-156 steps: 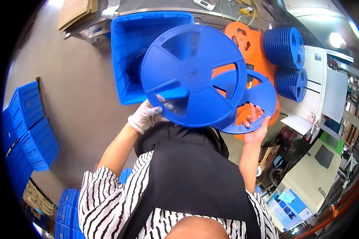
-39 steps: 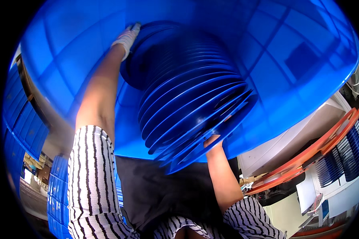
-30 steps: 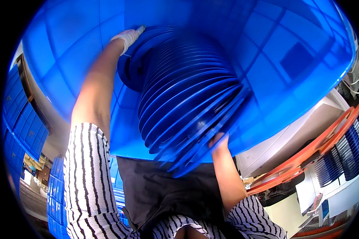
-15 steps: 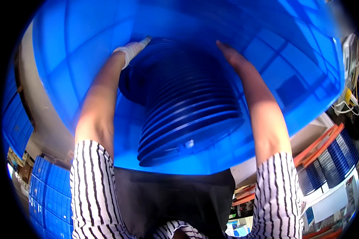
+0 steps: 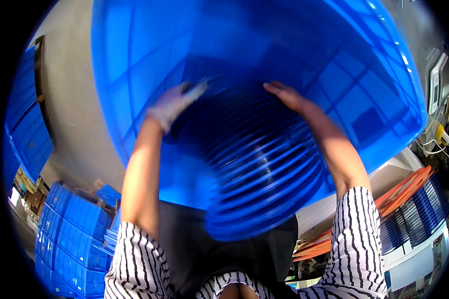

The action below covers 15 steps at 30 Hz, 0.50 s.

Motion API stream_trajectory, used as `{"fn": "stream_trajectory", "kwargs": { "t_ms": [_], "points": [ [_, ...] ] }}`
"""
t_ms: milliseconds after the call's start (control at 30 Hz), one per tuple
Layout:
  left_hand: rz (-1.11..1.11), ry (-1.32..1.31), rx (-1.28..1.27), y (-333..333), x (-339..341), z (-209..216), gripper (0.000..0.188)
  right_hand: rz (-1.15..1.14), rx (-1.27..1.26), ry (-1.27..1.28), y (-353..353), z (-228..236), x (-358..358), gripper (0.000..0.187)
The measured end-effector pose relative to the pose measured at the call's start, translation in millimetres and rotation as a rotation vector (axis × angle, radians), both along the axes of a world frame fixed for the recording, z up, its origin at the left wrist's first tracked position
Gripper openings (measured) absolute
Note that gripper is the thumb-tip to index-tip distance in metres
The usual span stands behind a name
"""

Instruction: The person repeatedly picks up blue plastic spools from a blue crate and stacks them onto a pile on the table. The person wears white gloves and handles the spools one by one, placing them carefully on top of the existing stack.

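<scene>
A large blue plastic bin (image 5: pixel 139 55) opens toward me, with both my arms reaching into it. Between my forearms lies a long stack of round blue plastic reels (image 5: pixel 264 179), smeared by motion. Its near end overhangs the bin's near rim, in front of my dark apron (image 5: pixel 184 244). My left hand (image 5: pixel 177 104), in a whitish glove, is closed on the stack's far left side and blurred. My bare right hand (image 5: pixel 287 94) grips the far right side, its fingertips curled over the reels. The stack's far end is dark and hard to make out.
Stacked blue crates (image 5: pixel 70 239) stand at lower left, and more blue panels (image 5: pixel 27 119) at far left. On the right are orange discs (image 5: pixel 404 192) beside another row of dark blue reels (image 5: pixel 414 219). A white cable (image 5: pixel 434 149) hangs near the bin's right edge.
The reel stack has come toward me and to the right, its near end now past the bin's rim. Both hands have drawn nearer with it. The bin appears shifted right on its left side.
</scene>
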<state>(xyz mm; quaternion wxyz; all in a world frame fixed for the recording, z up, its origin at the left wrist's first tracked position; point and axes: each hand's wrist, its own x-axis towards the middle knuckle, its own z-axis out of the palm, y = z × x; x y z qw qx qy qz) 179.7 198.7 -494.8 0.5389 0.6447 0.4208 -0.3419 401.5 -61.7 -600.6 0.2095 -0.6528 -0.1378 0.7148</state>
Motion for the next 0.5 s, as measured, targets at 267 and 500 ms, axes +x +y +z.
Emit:
{"fn": "stream_trajectory", "kwargs": {
  "t_ms": [267, 500],
  "points": [
    [0.087, -0.159, 0.464, -112.6, -63.4, 83.3, 0.07, 0.279, 0.74, -0.415, 48.2, 107.6, -48.7, 0.049],
    [0.184, -0.212, 0.422, -133.0, -78.5, 55.8, 0.08, 0.356, 0.678, -0.841, 24.6, 131.5, -73.3, 0.052]
  ]
}}
